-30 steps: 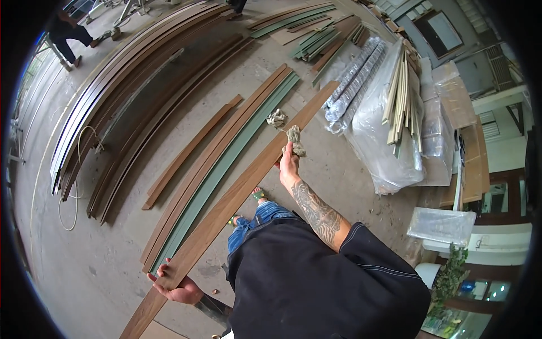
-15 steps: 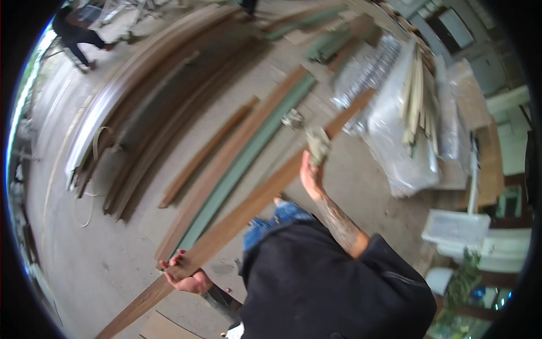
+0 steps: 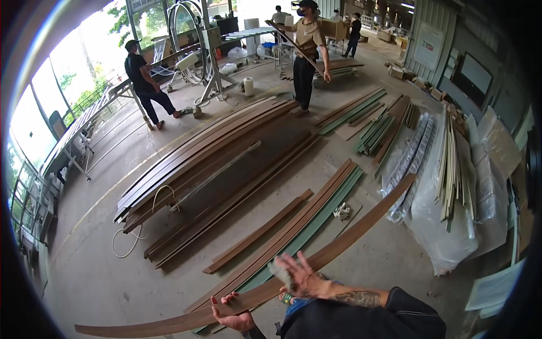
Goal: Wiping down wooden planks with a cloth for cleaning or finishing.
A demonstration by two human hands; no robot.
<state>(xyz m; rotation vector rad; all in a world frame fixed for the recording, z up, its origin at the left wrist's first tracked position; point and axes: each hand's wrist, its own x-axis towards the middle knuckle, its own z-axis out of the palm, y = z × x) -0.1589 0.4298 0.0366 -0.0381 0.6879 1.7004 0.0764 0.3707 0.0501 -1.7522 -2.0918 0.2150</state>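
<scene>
A long brown wooden plank [image 3: 361,237] lies slantwise in front of me, from the lower left up to the right. My left hand [image 3: 232,316] supports it from below near its left part, the fingers curled over its far edge. Over the plank's middle is my right hand [image 3: 307,278], blurred, with a crumpled pale rag [image 3: 280,272] at its fingers. Whether the rag touches the wood cannot be made out. Beneath, brown boards [image 3: 282,231] and a green board [image 3: 324,212] lie side by side on the floor.
A shorter brown board [image 3: 259,230] and a big stack of long planks [image 3: 197,152] lie to the left. A crumpled cloth [image 3: 342,211] rests by the green board. Plastic-wrapped bundles [image 3: 446,237] stand at right. One person [image 3: 307,51] carries a strip; another [image 3: 144,85] stands far left.
My right hand with the rag has moved back along the plank, closer to my left hand. The view has tilted up, bringing more of the hall and other people into sight.
</scene>
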